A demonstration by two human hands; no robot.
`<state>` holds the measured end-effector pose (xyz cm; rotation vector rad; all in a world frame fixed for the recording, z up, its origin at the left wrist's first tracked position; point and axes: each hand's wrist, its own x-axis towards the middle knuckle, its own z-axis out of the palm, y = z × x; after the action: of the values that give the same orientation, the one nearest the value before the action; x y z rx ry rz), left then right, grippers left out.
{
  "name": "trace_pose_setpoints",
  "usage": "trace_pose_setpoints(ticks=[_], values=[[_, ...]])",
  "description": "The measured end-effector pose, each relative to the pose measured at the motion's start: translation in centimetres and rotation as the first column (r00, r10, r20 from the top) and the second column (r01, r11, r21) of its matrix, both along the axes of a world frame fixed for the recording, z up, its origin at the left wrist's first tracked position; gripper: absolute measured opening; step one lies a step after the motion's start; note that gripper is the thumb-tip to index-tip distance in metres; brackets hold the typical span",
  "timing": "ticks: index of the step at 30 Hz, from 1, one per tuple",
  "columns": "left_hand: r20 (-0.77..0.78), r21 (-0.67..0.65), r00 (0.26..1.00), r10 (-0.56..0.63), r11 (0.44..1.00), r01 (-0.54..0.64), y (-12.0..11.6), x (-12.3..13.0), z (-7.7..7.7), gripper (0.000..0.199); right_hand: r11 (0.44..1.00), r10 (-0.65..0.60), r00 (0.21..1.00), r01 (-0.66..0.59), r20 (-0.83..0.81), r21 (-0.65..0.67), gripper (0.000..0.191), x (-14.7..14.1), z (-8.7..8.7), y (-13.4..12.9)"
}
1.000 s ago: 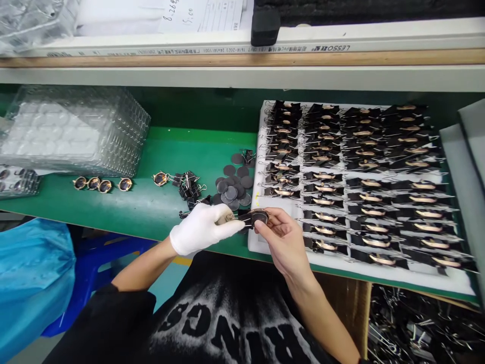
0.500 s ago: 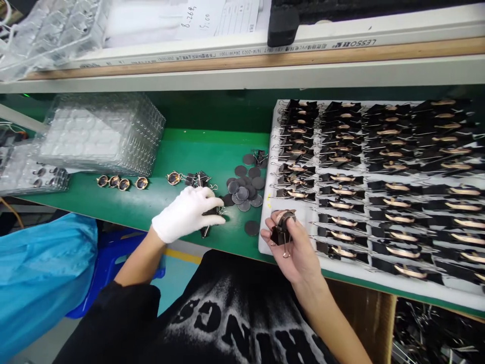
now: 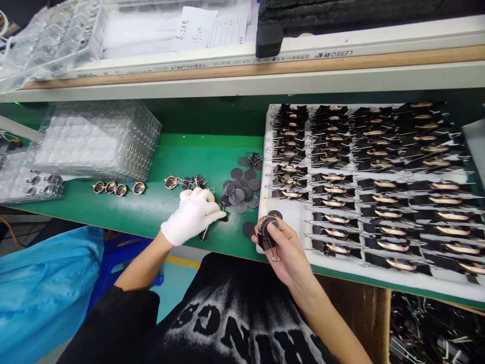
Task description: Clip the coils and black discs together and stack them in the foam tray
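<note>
My left hand point(image 3: 191, 215), in a white glove, has its thumb and fingers pinched together on a black binder clip point(image 3: 224, 218) low over the green bench. More binder clips point(image 3: 197, 180) lie just beyond its knuckles. My bare right hand point(image 3: 290, 250) holds a round gold-rimmed part point(image 3: 270, 222) with a black binder clip point(image 3: 265, 241), its wire handles pointing down. My fingers partly cover both. Between the hands is a loose pile of dark round discs point(image 3: 238, 192), and a single disc point(image 3: 249, 229) lies near my right fingertips.
At right, a white foam tray point(image 3: 288, 212) carries rows of clipped gold-rimmed parts. Several round parts point(image 3: 120, 190) lie at left before stacked clear plastic trays point(image 3: 94, 141). A shelf edge point(image 3: 242, 88) crosses above the bench point(image 3: 182, 146). A box of clips point(image 3: 435, 328) stands below right.
The fingers of my left hand have gone from spread to pinched on a binder clip. My right hand has moved slightly left and turned the held part's round face more into view.
</note>
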<state>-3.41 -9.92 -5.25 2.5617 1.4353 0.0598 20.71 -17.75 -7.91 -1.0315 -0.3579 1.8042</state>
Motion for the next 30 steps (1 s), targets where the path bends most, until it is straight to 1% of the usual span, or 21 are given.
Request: trace_pose_setpoints(ticks=[1, 2, 4, 6, 7, 8, 9, 10, 12, 13, 14, 15, 17, 19, 20, 21, 23, 25, 27, 28, 30], values=[[0.119, -0.042, 0.993, 0.027, 0.999, -0.022, 0.4, -0.2, 0.1, 0.03, 1.0, 0.015, 1.0, -0.015, 0.017, 0.009, 0.026, 0.1, 0.1, 0.1], [0.244, -0.101, 0.967, 0.08, 0.993, -0.056, 0.9, -0.3, 0.2, 0.032, 0.999, 0.03, 0.998, -0.031, 0.047, 0.028, 0.026, 0.1, 0.3, 0.2], [0.447, -0.25, 0.86, 0.247, 0.957, -0.145, 1.6, 0.0, 0.6, 0.037, 0.992, 0.047, 0.985, -0.066, 0.169, 0.109, 0.023, 0.0, 0.5, 0.5], [0.555, -0.374, 0.731, 0.398, 0.904, -0.208, 1.9, 0.9, 1.0, 0.041, 0.962, 0.048, 0.941, -0.134, 0.335, 0.237, 0.019, -0.4, 0.8, 1.1], [0.583, -0.408, 0.687, 0.435, 0.887, -0.216, 1.8, 1.4, 1.2, 0.042, 0.936, 0.044, 0.913, -0.18, 0.404, 0.304, 0.017, -0.7, 0.9, 1.4], [0.601, -0.423, 0.667, 0.44, 0.883, -0.201, 1.7, 2.0, 1.4, 0.043, 0.903, 0.043, 0.889, -0.23, 0.456, 0.362, 0.016, -1.0, 1.0, 1.7], [0.615, -0.423, 0.667, 0.421, 0.89, -0.172, 1.5, 2.5, 1.6, 0.042, 0.875, 0.04, 0.872, -0.267, 0.488, 0.405, 0.014, -1.4, 1.1, 2.0], [0.623, -0.4, 0.683, 0.381, 0.906, -0.14, 1.3, 3.0, 1.8, 0.041, 0.856, 0.036, 0.864, -0.286, 0.503, 0.43, 0.012, -1.7, 1.1, 2.3], [0.607, -0.292, 0.747, 0.272, 0.95, -0.109, 1.0, 3.4, 2.2, 0.032, 0.85, 0.007, 0.86, -0.274, 0.51, 0.45, 0.011, -2.1, 1.2, 2.6], [0.576, -0.23, 0.786, 0.226, 0.967, -0.109, 1.0, 3.3, 2.4, 0.025, 0.854, -0.007, 0.86, -0.26, 0.51, 0.451, 0.011, -2.1, 1.1, 2.7], [0.533, -0.185, 0.824, 0.191, 0.977, -0.107, 1.1, 3.1, 2.6, 0.023, 0.855, -0.018, 0.861, -0.25, 0.508, 0.454, 0.012, -2.1, 1.1, 2.7], [0.482, -0.17, 0.862, 0.159, 0.982, -0.086, 1.2, 2.8, 2.9, 0.028, 0.851, -0.023, 0.862, -0.249, 0.507, 0.463, 0.013, -1.9, 1.1, 2.7], [0.396, -0.233, 0.916, 0.073, 0.972, 0.023, 1.6, 2.1, 3.3, 0.032, 0.832, -0.002, 0.857, -0.284, 0.515, 0.477, 0.013, -1.5, 1.1, 2.7], [0.396, -0.294, 0.918, -0.032, 0.942, 0.159, 2.1, 1.6, 3.4, 0.028, 0.805, 0.03, 0.841, -0.341, 0.54, 0.486, 0.012, -1.0, 1.2, 2.6], [0.426, -0.294, 0.902, -0.068, 0.933, 0.209, 2.3, 1.5, 3.4, 0.029, 0.79, 0.047, 0.829, -0.372, 0.557, 0.488, 0.011, -0.8, 1.4, 2.6], [0.465, -0.275, 0.882, -0.08, 0.934, 0.23, 2.4, 1.4, 3.3, 0.03, 0.777, 0.059, 0.819, -0.396, 0.571, 0.488, 0.011, -0.7, 1.5, 2.6], [0.535, -0.231, 0.843, -0.053, 0.951, 0.206, 2.7, 1.3, 2.8, 0.028, 0.776, 0.057, 0.811, -0.403, 0.583, 0.485, 0.009, -0.5, 1.8, 2.7], [0.579, -0.217, 0.815, 0.024, 0.968, 0.126, 3.1, 1.1, 2.4, 0.027, 0.813, 0.019, 0.814, -0.351, 0.581, 0.464, 0.01, -0.4, 2.1, 2.8], [0.608, -0.256, 0.783, 0.131, 0.966, 0.038, 3.5, 0.7, 2.2, 0.029, 0.859, -0.023, 0.814, -0.281, 0.581, 0.428, 0.013, -0.2, 2.3, 3.0], [0.618, -0.293, 0.766, 0.18, 0.956, 0.011, 3.7, 0.5, 2.2, 0.031, 0.876, -0.023, 0.812, -0.265, 0.584, 0.403, 0.015, -0.2, 2.4, 3.1], [0.625, -0.368, 0.74, 0.249, 0.93, -0.002, 3.9, 0.3, 2.3, 0.034, 0.897, 0.022, 0.818, -0.27, 0.575, 0.35, 0.018, -0.1, 2.6, 3.5]])
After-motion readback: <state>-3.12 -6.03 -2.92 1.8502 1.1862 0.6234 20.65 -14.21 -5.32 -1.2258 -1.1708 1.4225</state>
